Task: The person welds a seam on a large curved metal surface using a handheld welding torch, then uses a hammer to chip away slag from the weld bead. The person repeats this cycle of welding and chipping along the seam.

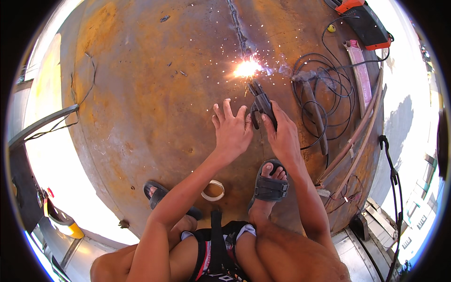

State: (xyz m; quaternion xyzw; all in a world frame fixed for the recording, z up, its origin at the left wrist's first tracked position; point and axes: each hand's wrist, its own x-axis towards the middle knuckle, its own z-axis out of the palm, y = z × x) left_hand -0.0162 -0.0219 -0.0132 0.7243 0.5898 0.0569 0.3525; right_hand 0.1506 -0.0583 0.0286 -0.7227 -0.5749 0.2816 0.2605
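My right hand (283, 133) is wrapped round a black electrode holder (264, 107), whose jaws point away from me. Just beyond the jaws burns a bright welding arc (247, 69), throwing sparks and a little smoke. It sits at the near end of a dark weld seam (238, 28) that runs away across a rusty steel plate (141, 94). My left hand (233, 133) is beside the holder with its fingers spread. Its thumb side is close to the holder's lever; whether they touch I cannot tell. The glare hides the electrode's tip.
At the far right stands an orange and black welding machine (364, 23). Coiled black cable (305, 70), a hammer-like tool (315, 117), a pink electrode packet (359, 75) and long metal strips (354, 136) lie on the right. A pale ring (213, 190) lies between my sandalled feet.
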